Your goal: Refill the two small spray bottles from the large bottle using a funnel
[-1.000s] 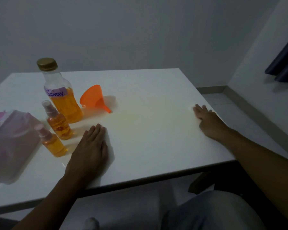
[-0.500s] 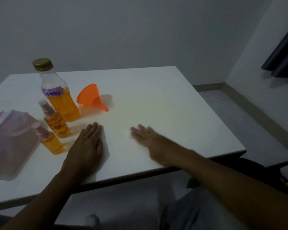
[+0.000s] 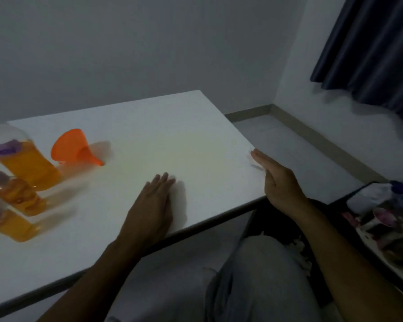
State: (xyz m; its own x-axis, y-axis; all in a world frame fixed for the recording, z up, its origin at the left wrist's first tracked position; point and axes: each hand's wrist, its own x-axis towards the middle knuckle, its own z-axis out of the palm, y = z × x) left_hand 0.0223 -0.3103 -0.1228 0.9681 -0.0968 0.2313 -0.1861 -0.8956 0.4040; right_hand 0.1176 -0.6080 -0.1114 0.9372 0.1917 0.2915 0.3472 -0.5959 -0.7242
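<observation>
A large clear bottle of orange liquid with a purple label stands at the table's far left, its gold cap cut off by the frame edge. In front of it stand two small spray bottles holding orange liquid, both blurred. An orange funnel lies on its side to the right of the large bottle. My left hand rests flat on the white table, empty. My right hand hovers edge-on at the table's right corner, fingers straight, holding nothing.
A dark curtain hangs at the upper right. A low dark tray of mixed small items sits on the floor to the right. My knee in grey trousers is below the table's front edge.
The view has swung to the right, so the bottles now sit at the left edge. My right hand moved from the table's middle to its right corner. My left hand stayed flat.
</observation>
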